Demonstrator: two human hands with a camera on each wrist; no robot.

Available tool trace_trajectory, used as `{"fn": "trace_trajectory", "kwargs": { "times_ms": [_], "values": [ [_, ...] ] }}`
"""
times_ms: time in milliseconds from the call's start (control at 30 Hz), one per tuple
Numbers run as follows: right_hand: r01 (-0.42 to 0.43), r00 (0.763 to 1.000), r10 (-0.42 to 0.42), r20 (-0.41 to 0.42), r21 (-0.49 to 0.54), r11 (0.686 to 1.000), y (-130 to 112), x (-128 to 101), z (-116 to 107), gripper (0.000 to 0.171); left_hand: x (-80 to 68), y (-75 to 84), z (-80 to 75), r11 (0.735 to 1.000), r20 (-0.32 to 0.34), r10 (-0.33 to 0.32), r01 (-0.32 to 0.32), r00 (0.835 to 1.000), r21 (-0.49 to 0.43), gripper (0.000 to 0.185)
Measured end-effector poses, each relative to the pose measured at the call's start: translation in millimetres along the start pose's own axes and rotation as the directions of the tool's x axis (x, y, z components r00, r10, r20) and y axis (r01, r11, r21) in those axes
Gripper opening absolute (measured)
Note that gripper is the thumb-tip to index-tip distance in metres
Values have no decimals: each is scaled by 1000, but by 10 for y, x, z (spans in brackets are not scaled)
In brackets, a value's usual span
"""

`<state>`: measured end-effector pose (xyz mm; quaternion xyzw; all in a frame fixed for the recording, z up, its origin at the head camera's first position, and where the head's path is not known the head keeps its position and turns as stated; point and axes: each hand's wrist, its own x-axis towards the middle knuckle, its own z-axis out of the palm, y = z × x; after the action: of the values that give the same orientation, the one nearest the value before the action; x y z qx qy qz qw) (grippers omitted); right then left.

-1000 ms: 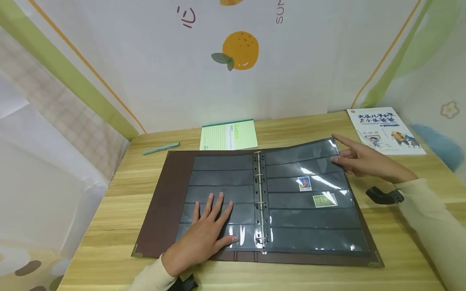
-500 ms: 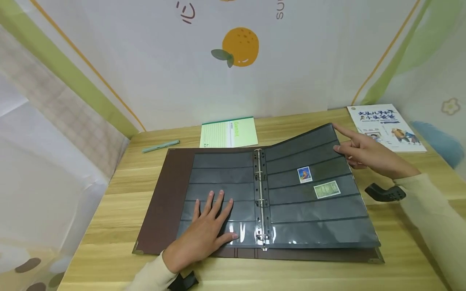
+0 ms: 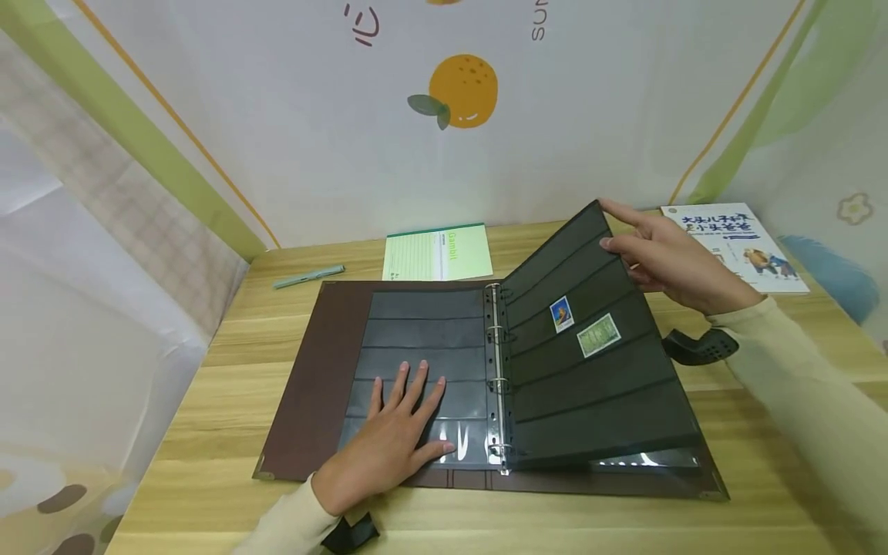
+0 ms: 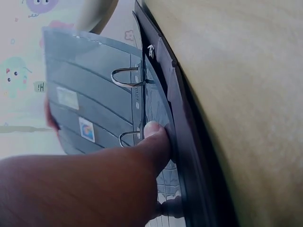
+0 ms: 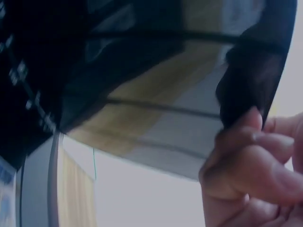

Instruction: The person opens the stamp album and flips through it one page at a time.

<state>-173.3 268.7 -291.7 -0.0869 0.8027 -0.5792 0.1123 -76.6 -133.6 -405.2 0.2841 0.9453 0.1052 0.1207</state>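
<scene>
A brown ring-binder stamp album point(image 3: 298, 385) lies spread on the table. My left hand point(image 3: 388, 447) rests flat with spread fingers on the black left-hand page point(image 3: 423, 331); its thumb reaches toward the metal rings point(image 3: 496, 370). My right hand point(image 3: 666, 254) pinches the upper outer corner of the right-hand page point(image 3: 590, 408), which stands tilted up from the album. Two stamps, a blue one point(image 3: 562, 314) and a green one point(image 3: 599, 334), sit in that page's strips. In the right wrist view, fingers point(image 5: 251, 165) bend at the glossy page edge, and reflections cover the page.
Behind the album lie a green pen point(image 3: 308, 277) and a light green notepad point(image 3: 437, 254). A picture book point(image 3: 742, 247) lies at the back right, beyond my right hand. A patterned cloth point(image 3: 555, 139) hangs along the table's rear edge.
My right hand has lifted the page's outer edge and moved up and to the left, so the page now tilts steeply with its stamps. The left hand has stayed in place.
</scene>
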Motion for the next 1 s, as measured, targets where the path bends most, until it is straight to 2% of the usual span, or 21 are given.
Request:
{"fn": "trace_trajectory", "kwargs": {
  "times_ms": [267, 567, 800, 1000],
  "values": [
    [-33, 999, 34, -13, 67, 997, -300, 224, 275, 68, -37, -21, 22, 1000, 0, -6, 6, 1000, 2, 82],
    [21, 1000, -22, 0, 121, 992, -472, 407, 534, 70, -39, -18, -1, 1000, -8, -6, 6, 1000, 12, 79],
    [45, 998, -56, 38, 245, 968, -579, 529, 744, 72, -39, -28, 5, 999, -23, 4, -3, 1000, 41, 80],
    [52, 995, -73, 68, 275, 960, -654, 634, 931, 74, -11, -36, -15, 999, -29, 4, -3, 1000, 37, 83]
  ]
}}
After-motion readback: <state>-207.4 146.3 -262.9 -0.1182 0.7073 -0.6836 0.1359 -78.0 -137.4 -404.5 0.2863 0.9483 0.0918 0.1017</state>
